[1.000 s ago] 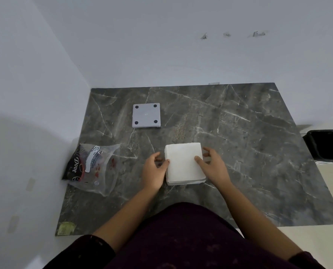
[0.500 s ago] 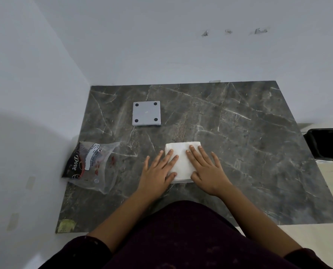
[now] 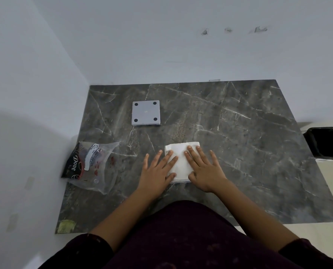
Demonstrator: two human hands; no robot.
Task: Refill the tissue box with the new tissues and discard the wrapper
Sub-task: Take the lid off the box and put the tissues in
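Both palms lie flat, fingers spread, my left hand (image 3: 157,172) and right hand (image 3: 204,171) gripping nothing but pressing the tissues (image 3: 181,162) on the table (image 3: 249,152) near me, probably compacting them for the box (image 3: 145,113).

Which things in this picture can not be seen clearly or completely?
- Tissue stack: head view, mostly covered by the left hand and right hand.
- Black bin: cut off by the right edge.
- Wrapper: small print blurred, unreadable.
- Grey square piece: only one flat face shows.
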